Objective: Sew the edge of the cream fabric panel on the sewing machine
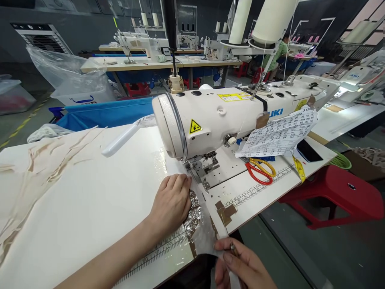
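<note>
My left hand [173, 198] lies on the table just in front of the needle area of a white sewing machine [210, 116], its fingers curled together near the presser foot; what is under them is hidden. Beside it is a shiny crinkled patch [193, 212] on the table edge. My right hand [240, 263] is low at the table's front edge, pinching a thin pointed metal tool [228, 235]. Thin whitish material [206, 237] runs from beside my left hand down to my right fingers.
Cream fabric [39, 172] lies at the left. Red and yellow scissors [260, 172], a written sheet [276, 134], a phone [309, 150] and a yellow tape measure [298, 168] are at the right. A red stool [345, 192] stands beyond the edge.
</note>
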{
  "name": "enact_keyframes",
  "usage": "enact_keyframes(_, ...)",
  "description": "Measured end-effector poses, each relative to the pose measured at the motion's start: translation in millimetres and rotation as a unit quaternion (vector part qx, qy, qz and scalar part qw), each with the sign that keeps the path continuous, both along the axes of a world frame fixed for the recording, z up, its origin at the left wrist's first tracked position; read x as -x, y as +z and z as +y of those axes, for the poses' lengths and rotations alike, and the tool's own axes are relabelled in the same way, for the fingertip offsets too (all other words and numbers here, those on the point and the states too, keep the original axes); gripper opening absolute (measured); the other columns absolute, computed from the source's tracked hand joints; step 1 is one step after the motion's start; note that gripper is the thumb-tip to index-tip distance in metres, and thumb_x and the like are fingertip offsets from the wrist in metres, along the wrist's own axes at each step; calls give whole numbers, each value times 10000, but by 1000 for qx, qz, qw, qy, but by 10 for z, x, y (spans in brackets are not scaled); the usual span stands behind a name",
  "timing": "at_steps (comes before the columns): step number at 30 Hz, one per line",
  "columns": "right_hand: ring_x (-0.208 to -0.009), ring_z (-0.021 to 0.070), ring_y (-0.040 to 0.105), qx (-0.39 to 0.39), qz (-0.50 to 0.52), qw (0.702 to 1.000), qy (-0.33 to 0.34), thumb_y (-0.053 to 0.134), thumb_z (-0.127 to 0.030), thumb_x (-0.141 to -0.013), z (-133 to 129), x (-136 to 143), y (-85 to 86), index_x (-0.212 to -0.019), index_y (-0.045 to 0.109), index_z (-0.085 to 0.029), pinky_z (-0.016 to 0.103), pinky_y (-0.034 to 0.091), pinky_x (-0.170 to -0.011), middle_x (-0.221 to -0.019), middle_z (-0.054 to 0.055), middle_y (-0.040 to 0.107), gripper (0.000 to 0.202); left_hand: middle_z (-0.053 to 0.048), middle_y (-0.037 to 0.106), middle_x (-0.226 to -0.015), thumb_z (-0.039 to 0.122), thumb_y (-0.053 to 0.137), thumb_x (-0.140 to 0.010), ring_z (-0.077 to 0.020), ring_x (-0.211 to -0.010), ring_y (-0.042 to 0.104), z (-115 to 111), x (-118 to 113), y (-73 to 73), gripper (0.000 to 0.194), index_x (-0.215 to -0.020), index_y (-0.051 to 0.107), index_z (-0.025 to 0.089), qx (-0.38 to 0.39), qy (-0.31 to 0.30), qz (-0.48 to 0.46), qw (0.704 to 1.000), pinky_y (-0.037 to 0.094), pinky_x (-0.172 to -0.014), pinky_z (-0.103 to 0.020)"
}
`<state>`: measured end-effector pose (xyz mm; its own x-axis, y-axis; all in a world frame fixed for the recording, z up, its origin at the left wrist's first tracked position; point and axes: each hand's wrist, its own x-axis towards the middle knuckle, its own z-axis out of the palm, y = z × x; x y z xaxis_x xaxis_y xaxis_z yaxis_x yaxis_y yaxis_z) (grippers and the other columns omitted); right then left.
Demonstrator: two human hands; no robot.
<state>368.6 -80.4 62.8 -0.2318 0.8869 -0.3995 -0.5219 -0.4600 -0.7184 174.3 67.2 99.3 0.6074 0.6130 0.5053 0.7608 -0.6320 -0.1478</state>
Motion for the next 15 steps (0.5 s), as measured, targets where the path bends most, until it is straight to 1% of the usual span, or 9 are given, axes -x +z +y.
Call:
enact_keyframes(5, -615, 191, 705, -27, -20, 999, -12, 744, -448, -863, 81, 24, 112, -1058, 584, -138, 260, 509, -572, -712, 36, 697, 399, -163, 580, -1131, 169, 378, -931, -284, -1036, 526, 101, -18, -8, 400, -1254, 563, 24, -1, 10, -6, 1000, 427, -917, -433)
enact_keyframes(9, -628, 199, 708, -52, -38, 998, -8, 740, -471, -862, 151, 58, 163, -1044, 578, -141, 278, 517, -594, -733, 44, 705, 410, -167, 597, -1148, 191, 365, -944, -286, -1078, 529, 170, 13, -11, 407, -1257, 565, 24, -5, 7, -18, 1000, 424, -949, -440)
enact_keyframes(12, -653, 202, 713, -72, -70, 995, -7, 731, -506, -863, 171, 63, 179, -1050, 575, -140, 289, 515, -625, -758, 58, 715, 440, -168, 602, -1183, 197, 362, -949, -295, -1147, 511, 159, 30, -1, 415, -1266, 564, 22, -6, 4, -19, 1000, 390, -1013, -452)
enact_keyframes(15, -667, 202, 712, -74, -90, 993, -2, 723, -536, -858, 151, 59, 173, -1048, 578, -148, 301, 516, -649, -775, 61, 717, 455, -157, 600, -1214, 197, 362, -950, -295, -1179, 502, 105, 19, 10, 414, -1270, 568, 34, 2, -3, -17, 1000, 340, -1072, -465)
